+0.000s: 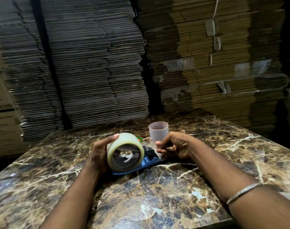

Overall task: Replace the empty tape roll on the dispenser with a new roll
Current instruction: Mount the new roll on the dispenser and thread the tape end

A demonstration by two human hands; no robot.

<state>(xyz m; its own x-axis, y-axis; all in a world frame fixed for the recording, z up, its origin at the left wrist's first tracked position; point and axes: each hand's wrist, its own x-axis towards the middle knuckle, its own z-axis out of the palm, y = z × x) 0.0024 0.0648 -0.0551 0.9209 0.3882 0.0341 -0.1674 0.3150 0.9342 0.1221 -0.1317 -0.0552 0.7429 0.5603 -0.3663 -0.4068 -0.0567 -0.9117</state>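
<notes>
At the far left, printed cardboard cartons [2, 119] stand beside tall grey stacks of flattened corrugated cardboard [91, 63] that fill the background. On the brown marble-patterned bench [157, 187], the person's left hand [98, 154] curls around a full roll of clear packing tape [124, 151], thumb over its top, holding it on edge with the hollow core facing the camera. The roll sits on or just above a blue plastic tape dispenser [149, 161] lying on the bench; whether it is seated is unclear. To the right, the right hand [173, 147] curls its fingers and pinches the bottom of a translucent empty tape core [158, 130], held upright above the bench. A thin metal bangle [243, 192] circles the right forearm. Tan bundles of flattened cardboard [215, 63], strapped and taped, rise behind.
</notes>
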